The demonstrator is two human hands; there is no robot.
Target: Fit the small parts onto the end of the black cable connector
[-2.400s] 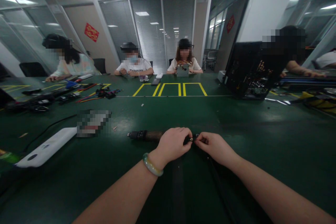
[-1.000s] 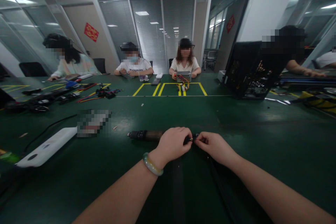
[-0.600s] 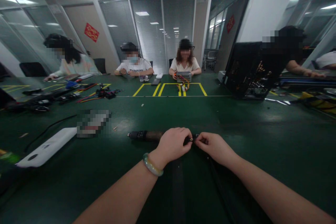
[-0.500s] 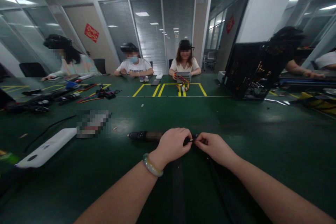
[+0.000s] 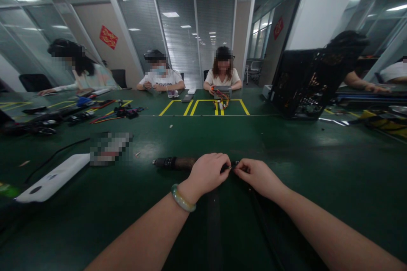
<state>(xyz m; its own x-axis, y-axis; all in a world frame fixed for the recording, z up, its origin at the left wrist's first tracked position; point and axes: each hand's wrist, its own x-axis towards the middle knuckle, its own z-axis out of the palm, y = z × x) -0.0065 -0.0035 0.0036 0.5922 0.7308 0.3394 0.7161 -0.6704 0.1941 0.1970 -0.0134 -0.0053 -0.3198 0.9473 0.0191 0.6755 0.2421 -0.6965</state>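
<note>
An electric screwdriver [image 5: 182,163] with a dark body lies crosswise on the green table, its tip to the left. My left hand [image 5: 208,173], with a jade-coloured bangle [image 5: 183,198] at the wrist, is in front of its right part and hides it. Its fingers are closed on a small black piece with a shiny metal tip [image 5: 229,168]. Close beside that tip, my right hand [image 5: 260,176] is closed in a pinch; what it pinches is too small and dark to make out. A black cable [image 5: 262,220] runs from below the right hand towards me.
Left of my hands lie a long white object [image 5: 55,178] and a blurred-out flat item [image 5: 111,148]. Cable bundles [image 5: 124,111] are farther left. A black computer case [image 5: 295,84] stands at the right. Several people sit across the table, one at a grey power supply [image 5: 222,92].
The whole view has shifted slightly. My hands keep almost the same pose, fingertips close together. At the far left, a person's hand has moved farther left along the table.
</note>
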